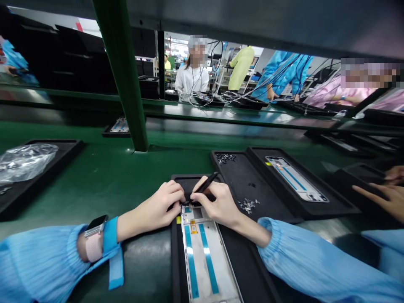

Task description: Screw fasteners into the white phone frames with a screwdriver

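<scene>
A silver phone frame (202, 256) with two blue strips and a small orange flex piece lies in a black foam tray (178, 277) in front of me. At the frame's top left corner my left hand (168, 200) is closed, its fingertips bent against the edge; anything pinched there is hidden. My right hand (217, 202) grips slim black tweezers (206, 182) like a pen, over the top end of the frame. Their tips are hidden by the fingers and the dark top edge.
To the right, one black tray (233, 181) carries small loose parts (249, 205), and another phone frame (298, 179) lies in a tray beside it. Clear plastic bag (27, 162) at left. A green post (126, 84) rises ahead. A co-worker's hands (386, 193) are at far right.
</scene>
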{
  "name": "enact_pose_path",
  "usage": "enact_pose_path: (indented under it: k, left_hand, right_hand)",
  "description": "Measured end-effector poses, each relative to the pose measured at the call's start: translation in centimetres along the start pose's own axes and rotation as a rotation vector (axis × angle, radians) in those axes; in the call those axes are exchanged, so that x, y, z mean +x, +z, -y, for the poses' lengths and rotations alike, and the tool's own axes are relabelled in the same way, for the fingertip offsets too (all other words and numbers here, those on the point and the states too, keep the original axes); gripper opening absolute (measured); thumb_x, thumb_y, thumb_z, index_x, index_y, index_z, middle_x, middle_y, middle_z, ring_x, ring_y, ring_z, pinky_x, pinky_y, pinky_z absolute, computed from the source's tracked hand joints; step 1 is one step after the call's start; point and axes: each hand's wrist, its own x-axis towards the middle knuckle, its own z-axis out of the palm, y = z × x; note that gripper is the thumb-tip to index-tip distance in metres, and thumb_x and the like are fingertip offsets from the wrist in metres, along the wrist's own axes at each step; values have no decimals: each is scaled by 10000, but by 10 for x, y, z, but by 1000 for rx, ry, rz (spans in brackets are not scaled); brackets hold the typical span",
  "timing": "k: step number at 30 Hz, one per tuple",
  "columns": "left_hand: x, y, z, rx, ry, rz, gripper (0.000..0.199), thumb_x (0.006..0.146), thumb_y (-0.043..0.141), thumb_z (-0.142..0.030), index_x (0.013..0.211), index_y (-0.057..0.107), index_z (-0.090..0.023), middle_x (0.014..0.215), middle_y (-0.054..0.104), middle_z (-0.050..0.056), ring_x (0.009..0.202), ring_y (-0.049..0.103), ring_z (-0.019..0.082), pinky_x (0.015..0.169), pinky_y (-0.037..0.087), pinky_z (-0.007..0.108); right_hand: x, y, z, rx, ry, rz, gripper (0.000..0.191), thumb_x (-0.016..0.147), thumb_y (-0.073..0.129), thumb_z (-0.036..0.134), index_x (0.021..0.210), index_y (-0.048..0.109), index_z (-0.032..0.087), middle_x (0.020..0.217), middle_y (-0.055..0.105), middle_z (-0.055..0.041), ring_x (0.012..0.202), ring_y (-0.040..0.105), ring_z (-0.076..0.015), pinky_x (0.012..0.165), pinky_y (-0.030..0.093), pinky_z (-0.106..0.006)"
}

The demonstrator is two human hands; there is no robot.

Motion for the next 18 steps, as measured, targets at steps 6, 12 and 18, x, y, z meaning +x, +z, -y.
enact_pose_path:
  k: [6, 12, 18]
  left_hand:
    - [5, -1, 2, 25, -4, 12, 194, 808, 365, -68, 811, 532, -168, 849, 559, 49, 841, 492, 179, 752, 428, 328]
    - [-21, 4, 30, 86, -11, -122, 201, 830, 441, -159, 970, 574, -214, 927, 607, 68, 906, 550, 214, 772, 499, 356]
    - [-15, 8, 96, 77, 321, -47, 167, 867, 493, -332, 931, 624, -251, 910, 622, 20, 868, 597, 199, 676, 523, 293]
  right_hand:
    - [-1, -1, -5, 2, -77, 68, 125, 821, 542, 195, 706, 576, 162, 674, 594, -19, 620, 566, -127, 609, 449, -236]
    - [4, 14, -24, -46, -29, -13, 130, 837, 539, 258, 783, 588, 151, 748, 607, -33, 658, 584, -132, 631, 455, -232]
    - [66, 53, -37, -135, 84, -116, 225, 817, 583, 360, 891, 608, 149, 760, 618, -6, 680, 604, -108, 624, 450, -174]
